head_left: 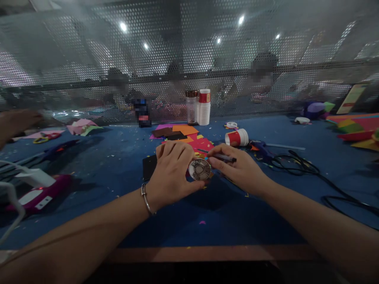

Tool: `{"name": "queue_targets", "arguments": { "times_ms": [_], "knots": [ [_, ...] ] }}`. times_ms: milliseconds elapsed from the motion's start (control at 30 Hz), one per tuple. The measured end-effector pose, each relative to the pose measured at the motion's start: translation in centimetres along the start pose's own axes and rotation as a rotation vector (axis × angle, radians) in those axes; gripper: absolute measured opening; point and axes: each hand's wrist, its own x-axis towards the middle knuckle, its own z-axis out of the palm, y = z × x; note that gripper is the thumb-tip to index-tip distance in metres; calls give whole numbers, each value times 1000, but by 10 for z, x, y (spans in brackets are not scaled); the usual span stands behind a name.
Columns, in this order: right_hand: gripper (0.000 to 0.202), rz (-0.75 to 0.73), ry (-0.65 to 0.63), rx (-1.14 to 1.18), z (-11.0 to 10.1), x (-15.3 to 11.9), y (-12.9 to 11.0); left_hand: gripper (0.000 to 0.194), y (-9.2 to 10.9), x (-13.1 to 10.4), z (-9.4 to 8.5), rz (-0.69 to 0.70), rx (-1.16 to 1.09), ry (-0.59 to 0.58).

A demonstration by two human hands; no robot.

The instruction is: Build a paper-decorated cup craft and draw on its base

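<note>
My left hand (172, 167), with a silver bangle on its wrist, is closed around a round pale disc-like thing (199, 169). The face turned toward me has dark radial marks around a plain centre; its exact kind is unclear. Close to its upper right edge, my right hand (237, 167) pinches a slim, dark pen-like tool (223, 157). Whether the tool's tip touches the disc cannot be made out. Red paper (204, 144) lies behind both hands, and a black flat object (149, 167) is partly hidden by my left hand.
A red-and-white paper cup (238, 137) lies on its side near a blue glue gun (262, 151) with a black cable (308, 167). Behind stand a clear bottle (191, 108) and stacked cups (204, 112). At left are a purple power strip (56, 189) and another person's hand (19, 122).
</note>
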Motion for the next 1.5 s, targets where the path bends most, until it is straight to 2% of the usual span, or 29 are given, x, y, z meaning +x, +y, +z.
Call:
{"name": "queue_targets", "arguments": {
  "times_ms": [300,400,500,600,733,900,967,1100,1200,1300,1500],
  "knots": [
    [13,11,-59,207,2,1,1,52,1,0,2,-12,-78,-51],
    [13,10,-77,205,0,2,1,56,0,1,3,-37,-165,-110],
    [12,48,-148,212,-3,2,2,58,-1,0,1,-30,-238,-167],
    [12,64,-218,197,-5,3,4,55,0,-1,-2,-5,-281,-233],
    [10,61,-234,167,-5,3,5,49,3,-2,-4,30,-283,-329],
    [10,46,-253,109,-4,3,7,45,2,-2,-2,36,-250,-325],
    [9,14,-230,39,-3,3,8,44,1,-2,-2,40,-237,-326],
    [13,-45,-85,-101,-4,2,9,38,-2,-4,0,42,-178,-348],
    [25,-35,5,32,-5,-1,7,35,-3,-5,1,10,-129,-360],
    [33,-73,74,120,-7,-5,1,36,-4,-5,2,-32,-117,-319],
    [43,-123,72,182,-9,-11,-9,45,-5,-4,2,-49,-114,-323]
  ]
}}
